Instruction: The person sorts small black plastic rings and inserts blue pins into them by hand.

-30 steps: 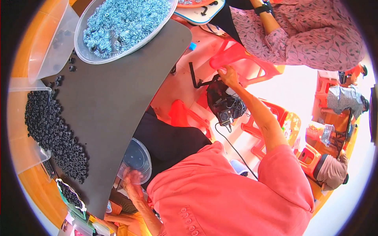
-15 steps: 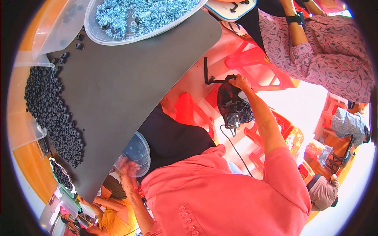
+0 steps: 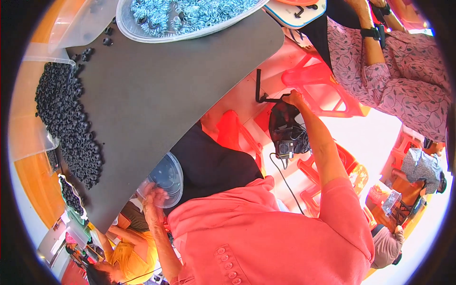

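My left hand [image 3: 154, 195] grips the rim of a round clear plastic tub [image 3: 167, 175] beside the table's near edge, its fingers smeared by motion. The tub looks bare inside and tilts toward me. Out to the right, low over the floor, my right hand [image 3: 294, 97] is closed on the upper edge of a black bag [image 3: 281, 116]. Bundled cables [image 3: 301, 138] and a boxy power adapter [image 3: 285, 149] show at the bag, and one cable trails toward me. A bent black strip [image 3: 259, 88] sticks out beside that hand.
On the dark grey tabletop [image 3: 156, 90] lies a heap of small black rings [image 3: 71, 128]. An oval tub [image 3: 142, 35] of blue and clear coils stands at the far edge. Red stools [image 3: 323, 85] crowd the floor. A person in a patterned shirt [image 3: 380, 71] is at the right, another in yellow [image 3: 135, 251] lower left.
The view has shifted, so the table and tub sit slightly further right and up. Both hands keep their holds on the tub and the black bag.
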Available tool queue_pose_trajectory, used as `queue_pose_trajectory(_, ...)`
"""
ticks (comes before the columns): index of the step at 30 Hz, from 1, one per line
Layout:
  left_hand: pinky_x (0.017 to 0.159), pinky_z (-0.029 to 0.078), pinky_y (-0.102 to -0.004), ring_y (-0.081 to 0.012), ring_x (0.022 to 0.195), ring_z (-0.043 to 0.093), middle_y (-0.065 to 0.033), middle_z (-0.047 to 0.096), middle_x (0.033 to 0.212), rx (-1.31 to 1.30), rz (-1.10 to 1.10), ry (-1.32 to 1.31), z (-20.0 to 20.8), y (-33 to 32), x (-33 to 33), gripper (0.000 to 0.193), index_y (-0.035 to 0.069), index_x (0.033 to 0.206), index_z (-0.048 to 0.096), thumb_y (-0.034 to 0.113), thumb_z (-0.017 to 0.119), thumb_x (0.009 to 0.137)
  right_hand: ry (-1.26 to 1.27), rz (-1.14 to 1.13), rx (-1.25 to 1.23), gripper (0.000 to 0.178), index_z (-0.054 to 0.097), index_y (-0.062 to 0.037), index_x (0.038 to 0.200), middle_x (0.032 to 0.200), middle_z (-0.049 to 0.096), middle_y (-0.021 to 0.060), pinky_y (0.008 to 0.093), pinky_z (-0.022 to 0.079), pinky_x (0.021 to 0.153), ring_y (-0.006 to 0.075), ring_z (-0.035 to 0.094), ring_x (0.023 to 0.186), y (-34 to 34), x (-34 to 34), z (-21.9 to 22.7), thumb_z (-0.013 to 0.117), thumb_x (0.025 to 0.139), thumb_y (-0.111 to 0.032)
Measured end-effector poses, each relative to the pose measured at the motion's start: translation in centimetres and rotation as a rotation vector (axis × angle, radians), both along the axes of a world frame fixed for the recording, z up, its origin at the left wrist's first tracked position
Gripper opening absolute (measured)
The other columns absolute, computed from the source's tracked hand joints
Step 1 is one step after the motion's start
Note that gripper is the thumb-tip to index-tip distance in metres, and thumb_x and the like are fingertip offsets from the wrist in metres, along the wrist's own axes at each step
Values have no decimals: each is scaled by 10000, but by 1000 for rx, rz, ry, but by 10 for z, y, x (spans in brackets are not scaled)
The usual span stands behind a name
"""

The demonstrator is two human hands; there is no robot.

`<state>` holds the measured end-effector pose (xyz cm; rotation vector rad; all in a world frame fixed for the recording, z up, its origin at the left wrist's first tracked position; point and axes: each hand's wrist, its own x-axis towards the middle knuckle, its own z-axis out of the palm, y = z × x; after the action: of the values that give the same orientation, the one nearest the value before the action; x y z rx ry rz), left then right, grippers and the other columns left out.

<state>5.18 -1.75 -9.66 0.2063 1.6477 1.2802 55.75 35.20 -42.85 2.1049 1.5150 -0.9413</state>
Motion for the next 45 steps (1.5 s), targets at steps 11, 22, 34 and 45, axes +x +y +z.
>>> queue_pose_trajectory(11, 751, 530, -355, -243, 818, 630, -142, 631, 931, 9, -26, 3, 4, 5, 6, 455, -48, 1239, 508, 264, 573, 915, -132, 137, -266, 744, 622, -154, 1271, 1347, 568, 117, 487, 446, 992, 303, 557, 1225, 5, -38, 39, 730, 663, -569)
queue_pose_trajectory(22, 744, 522, -352, -236, 812, 623, -139, 636, 927, -8, -31, -25, -2, 8, 5, 480, -38, 1260, 497, 281, 580, 911, -112, 166, -330, 750, 609, -166, 1289, 1369, 551, 102, 464, 453, 996, 300, 525, 1262, -4, -37, 36, 721, 676, -583)
queue_pose_trajectory(34, 742, 533, -338, -219, 796, 633, -132, 641, 915, 11, -27, -18, -2, 8, 7, 484, -48, 1264, 495, 286, 570, 921, -22, 290, -289, 728, 674, -75, 1174, 1251, 619, 176, 452, 474, 974, 323, 581, 1187, -31, -53, 42, 675, 661, -593)
queue_pose_trajectory(45, 727, 529, -334, -214, 780, 627, -122, 641, 914, 20, -24, -34, -5, 7, 5, 435, -33, 1237, 509, 256, 576, 919, 1, 283, -208, 710, 720, -46, 1041, 1105, 677, 195, 452, 507, 890, 346, 641, 1063, -69, -51, 41, 708, 629, -624)
